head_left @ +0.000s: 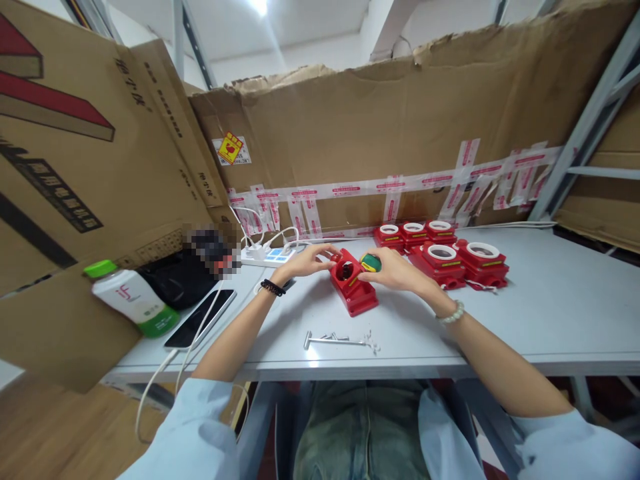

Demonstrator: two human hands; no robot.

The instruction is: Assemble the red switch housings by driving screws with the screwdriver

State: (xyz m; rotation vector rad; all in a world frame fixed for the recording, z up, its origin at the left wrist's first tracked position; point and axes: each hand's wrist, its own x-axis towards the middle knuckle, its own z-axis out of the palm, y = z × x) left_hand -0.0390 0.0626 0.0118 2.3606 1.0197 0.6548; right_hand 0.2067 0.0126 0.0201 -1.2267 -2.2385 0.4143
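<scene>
A red open housing [361, 303] with a round hole near its far end lies at an angle on the table in front of me. My left hand [311, 261] has its thumb and fingers curled at the housing's far left edge, steadying it. Between the fingers of my right hand [395, 270] is a small round green and yellow piece [371, 263], held beside the hole at the housing's right; its exact kind I cannot make out. Closer to me lie a T-handled metal tool [335, 341], several screws and some small white bits [373, 343].
Several red housings with white rings [443, 263] stand at the back right. To the left are a white power strip [275, 257], a phone [203, 320] with a white cable, a green-capped bottle [133, 300] and a black bag [185, 277]. Cardboard [350, 133] walls the back.
</scene>
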